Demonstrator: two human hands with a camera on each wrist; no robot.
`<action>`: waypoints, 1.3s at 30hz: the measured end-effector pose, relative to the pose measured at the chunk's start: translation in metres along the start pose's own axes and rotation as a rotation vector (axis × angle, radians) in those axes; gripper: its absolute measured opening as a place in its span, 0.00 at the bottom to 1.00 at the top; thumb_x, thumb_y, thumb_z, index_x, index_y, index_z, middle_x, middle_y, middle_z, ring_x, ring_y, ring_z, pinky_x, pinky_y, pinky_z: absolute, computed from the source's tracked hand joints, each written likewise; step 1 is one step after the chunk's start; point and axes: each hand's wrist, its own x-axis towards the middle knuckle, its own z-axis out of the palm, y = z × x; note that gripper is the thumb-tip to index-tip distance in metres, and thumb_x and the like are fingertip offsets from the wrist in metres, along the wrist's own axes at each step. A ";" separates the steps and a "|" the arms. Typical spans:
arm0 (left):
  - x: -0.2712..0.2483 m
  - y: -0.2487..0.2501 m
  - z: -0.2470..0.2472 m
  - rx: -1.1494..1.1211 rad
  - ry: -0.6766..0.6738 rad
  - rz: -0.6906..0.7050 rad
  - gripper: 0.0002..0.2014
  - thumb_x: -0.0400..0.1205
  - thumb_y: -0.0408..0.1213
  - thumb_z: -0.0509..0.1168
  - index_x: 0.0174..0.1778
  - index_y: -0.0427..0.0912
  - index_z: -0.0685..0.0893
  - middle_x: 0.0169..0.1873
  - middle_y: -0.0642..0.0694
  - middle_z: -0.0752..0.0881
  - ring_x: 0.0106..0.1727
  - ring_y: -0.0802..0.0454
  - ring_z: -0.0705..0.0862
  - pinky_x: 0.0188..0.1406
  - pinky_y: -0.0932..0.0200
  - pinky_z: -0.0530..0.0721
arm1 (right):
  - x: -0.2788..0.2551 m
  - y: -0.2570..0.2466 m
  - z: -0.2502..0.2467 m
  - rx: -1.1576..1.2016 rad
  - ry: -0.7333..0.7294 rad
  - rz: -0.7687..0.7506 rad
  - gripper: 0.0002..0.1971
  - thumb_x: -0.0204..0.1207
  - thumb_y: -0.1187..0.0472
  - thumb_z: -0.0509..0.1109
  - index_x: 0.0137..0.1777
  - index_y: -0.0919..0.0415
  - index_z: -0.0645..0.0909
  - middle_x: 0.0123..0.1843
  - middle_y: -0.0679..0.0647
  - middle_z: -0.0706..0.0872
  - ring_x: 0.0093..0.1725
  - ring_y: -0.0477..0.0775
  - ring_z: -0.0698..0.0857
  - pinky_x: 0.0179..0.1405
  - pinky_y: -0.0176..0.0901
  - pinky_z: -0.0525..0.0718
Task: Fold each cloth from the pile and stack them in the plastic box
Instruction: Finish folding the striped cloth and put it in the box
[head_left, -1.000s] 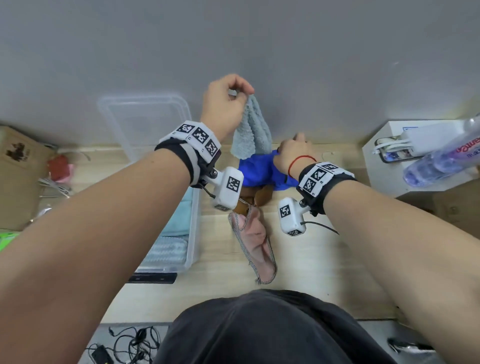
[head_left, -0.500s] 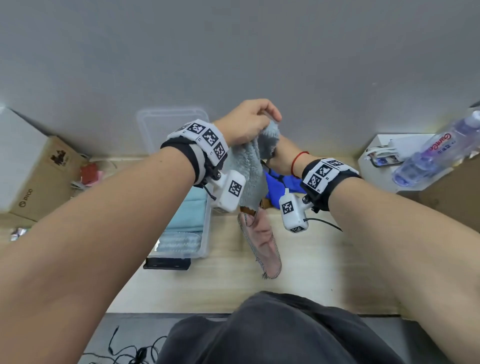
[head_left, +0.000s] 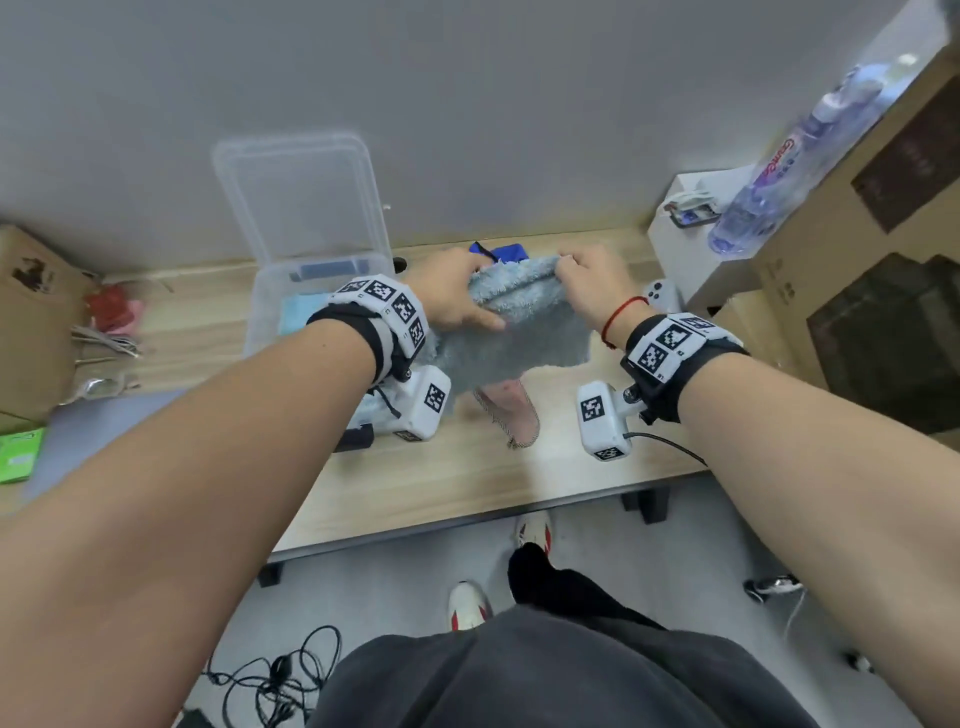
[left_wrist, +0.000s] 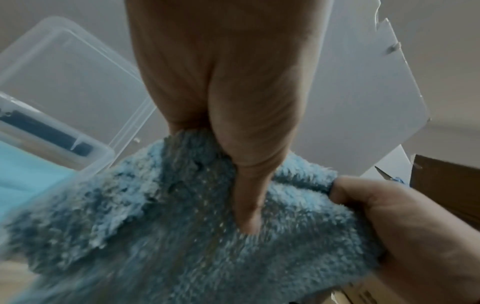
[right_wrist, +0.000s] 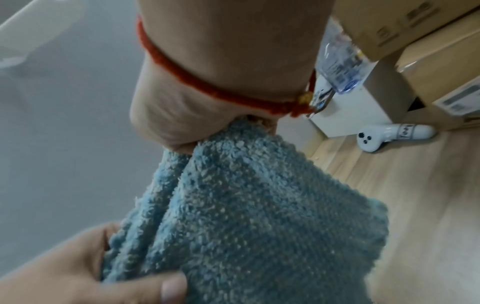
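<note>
A fluffy grey-blue cloth (head_left: 519, 327) hangs spread above the wooden table between both hands. My left hand (head_left: 457, 296) grips its top left corner, thumb on the front face (left_wrist: 246, 205). At the top right corner my right hand (head_left: 587, 283) pinches the same cloth (right_wrist: 259, 216). The clear plastic box (head_left: 260, 322) stands just left of the left hand, lid up against the wall, with folded light-blue cloths (head_left: 304, 312) inside. Behind the held cloth a blue cloth (head_left: 506, 253) of the pile shows. Below it lies a pink cloth (head_left: 511, 405) with a checked edge.
Cardboard boxes (head_left: 872, 291), a white box (head_left: 691, 244) and a water bottle (head_left: 779, 171) crowd the right end. A white controller (head_left: 662, 293) lies near my right wrist. Another cardboard box (head_left: 31, 312) and red and pink items (head_left: 111, 309) sit at the left. The table edge (head_left: 467, 525) is close.
The cloth hung bunched from the left hand alone; the right hand came up from the pile and took a corner. Now both hands have pulled it out flat between them.
</note>
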 end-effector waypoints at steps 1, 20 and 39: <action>-0.002 0.000 0.009 0.088 -0.023 -0.016 0.28 0.56 0.63 0.74 0.50 0.57 0.84 0.42 0.55 0.87 0.44 0.49 0.85 0.49 0.54 0.85 | -0.011 0.003 -0.005 -0.025 0.029 -0.006 0.16 0.76 0.66 0.59 0.25 0.59 0.67 0.24 0.49 0.66 0.26 0.49 0.65 0.28 0.46 0.60; -0.035 0.020 0.020 -0.006 0.208 -0.104 0.09 0.83 0.39 0.66 0.49 0.38 0.88 0.42 0.37 0.87 0.46 0.41 0.83 0.43 0.57 0.75 | -0.031 0.096 -0.071 -0.272 0.127 0.007 0.13 0.83 0.48 0.64 0.44 0.56 0.81 0.39 0.54 0.84 0.44 0.60 0.83 0.42 0.46 0.75; -0.033 0.008 0.104 -0.457 0.411 -0.284 0.11 0.85 0.40 0.63 0.48 0.36 0.87 0.37 0.43 0.83 0.39 0.52 0.77 0.40 0.56 0.76 | -0.049 0.160 -0.040 0.034 0.246 0.265 0.19 0.85 0.46 0.58 0.37 0.57 0.75 0.39 0.59 0.80 0.40 0.56 0.77 0.41 0.45 0.73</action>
